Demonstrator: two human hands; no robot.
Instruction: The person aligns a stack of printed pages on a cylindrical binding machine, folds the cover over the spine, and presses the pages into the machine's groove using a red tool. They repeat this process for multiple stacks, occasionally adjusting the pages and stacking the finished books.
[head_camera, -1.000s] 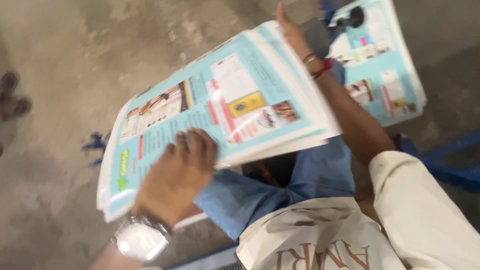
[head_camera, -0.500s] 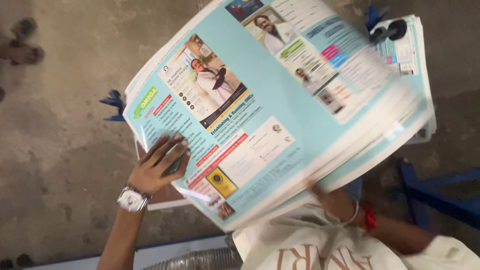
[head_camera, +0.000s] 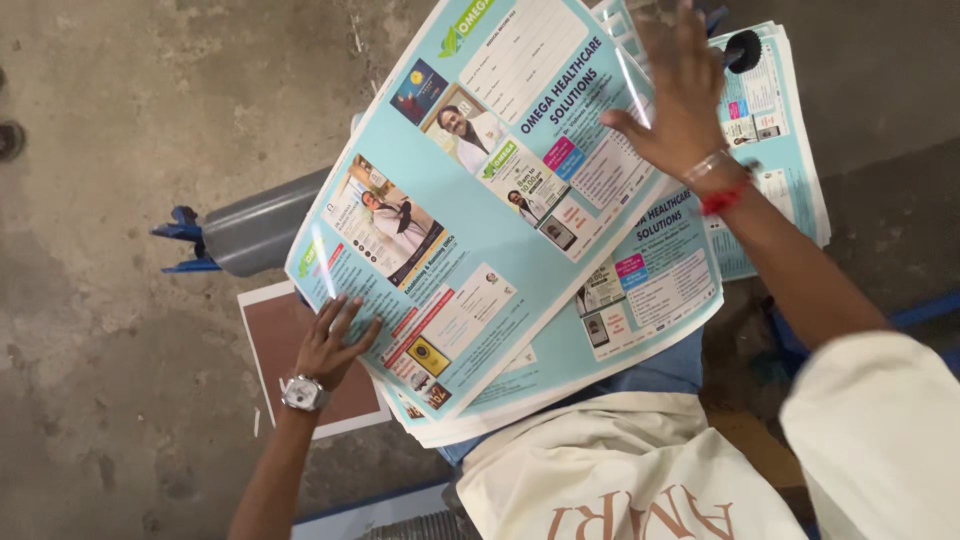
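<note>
Head view, only one I get. Top sheet (head_camera: 470, 200), a glossy light-blue printed poster, lies much flatter and fuller to the camera than half a second ago, when it was tilted steeply and the right hand sat under the stack. Now the right hand (head_camera: 680, 100) is on top at the far upper edge, fingers spread flat and pressing, not clenched, nothing pinched that I can see. Red band on that wrist. The left hand (head_camera: 335, 340) has slid little: it sits at the near lower-left corner of the sheet, fingers loosely splayed on the paper edge; I cannot tell if the thumb grips underneath. Watch on that wrist.

My read: the sheet is being laid down or squared onto the stack (head_camera: 650, 290) of same posters resting across the lap.

A second pile (head_camera: 785, 150) lies beyond, upper right, a small black round object (head_camera: 742, 48) on it.

Containers: none really. A grey tube (head_camera: 265, 228) with blue end lies on the concrete floor (head_camera: 120, 130) left, contents not visible. A brown board with white border (head_camera: 275, 345) lies under the left hand.
</note>
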